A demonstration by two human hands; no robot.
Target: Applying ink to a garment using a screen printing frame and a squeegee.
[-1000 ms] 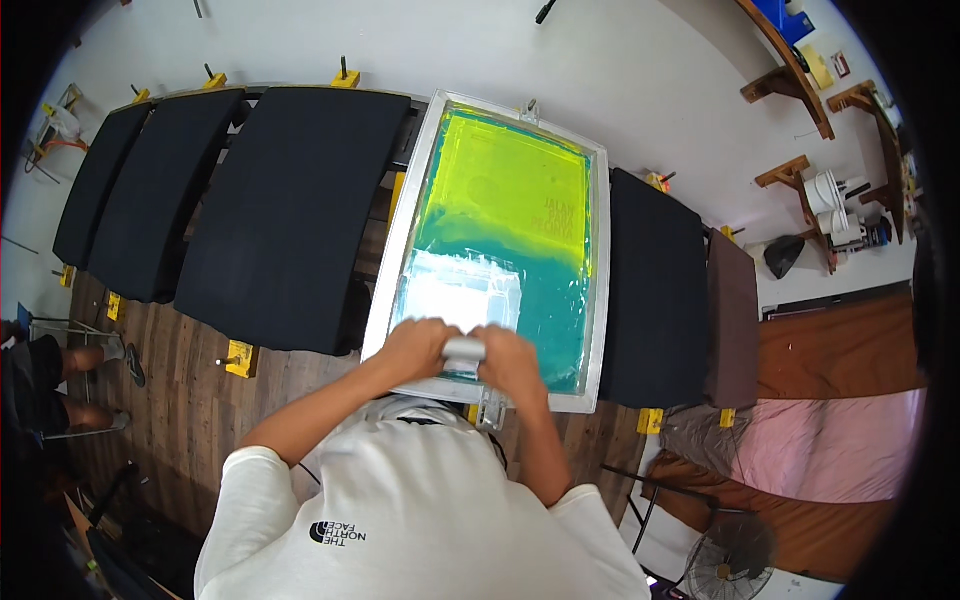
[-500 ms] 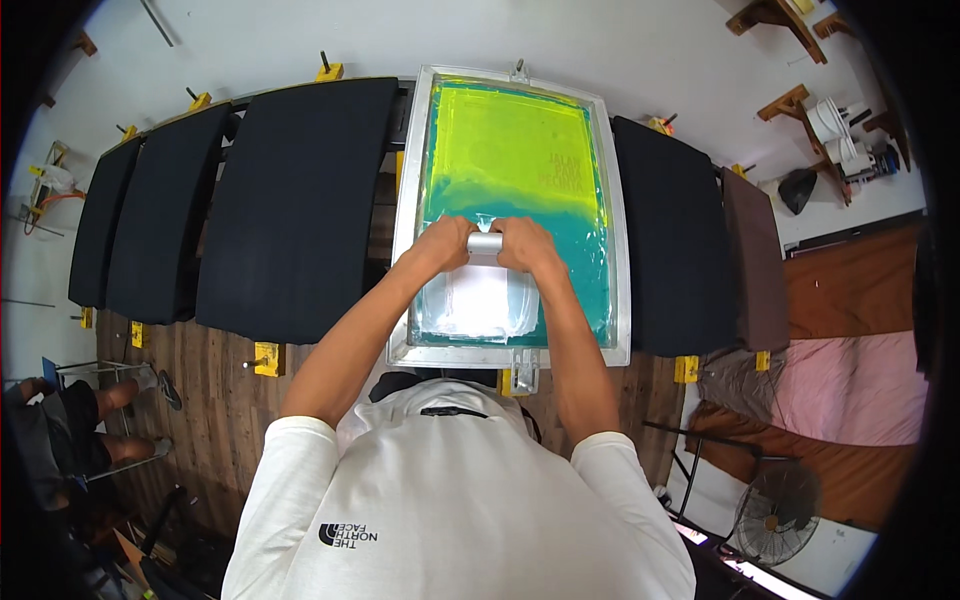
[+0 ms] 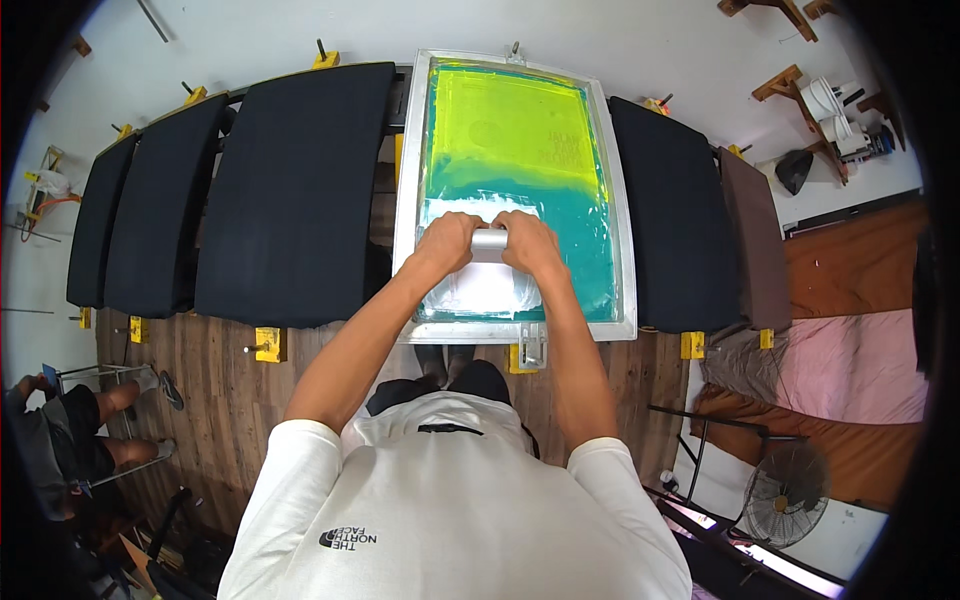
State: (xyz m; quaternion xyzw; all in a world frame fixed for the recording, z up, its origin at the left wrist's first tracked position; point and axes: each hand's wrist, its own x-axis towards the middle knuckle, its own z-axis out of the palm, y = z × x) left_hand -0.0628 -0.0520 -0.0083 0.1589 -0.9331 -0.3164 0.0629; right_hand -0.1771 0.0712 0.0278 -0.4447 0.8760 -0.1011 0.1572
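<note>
A silver-handled squeegee (image 3: 489, 239) spans the space between my hands, which are both closed on it. My left hand (image 3: 448, 240) grips its left part and my right hand (image 3: 528, 240) its right part. Beneath them lies an aluminium-framed printing screen (image 3: 622, 270), yellow-green in its far half and teal in the near half. White ink (image 3: 485, 290) covers the lower left and middle of the mesh, showing above and below the squeegee. A metal clamp (image 3: 531, 345) sits on the near edge of the frame. The squeegee's blade is mostly hidden.
Black padded boards (image 3: 285, 190) line up left and right (image 3: 665, 210), with a brown one (image 3: 758, 240) far right. Yellow blocks (image 3: 268, 344) hold them. A seated person (image 3: 75, 430) is at lower left. A standing fan (image 3: 785, 490) is at lower right, wall shelves (image 3: 830, 130) upper right.
My hands and the squeegee moved away from me from the screen's near edge to near mid-screen, then slightly back toward me in the last half second. The view has shifted too.
</note>
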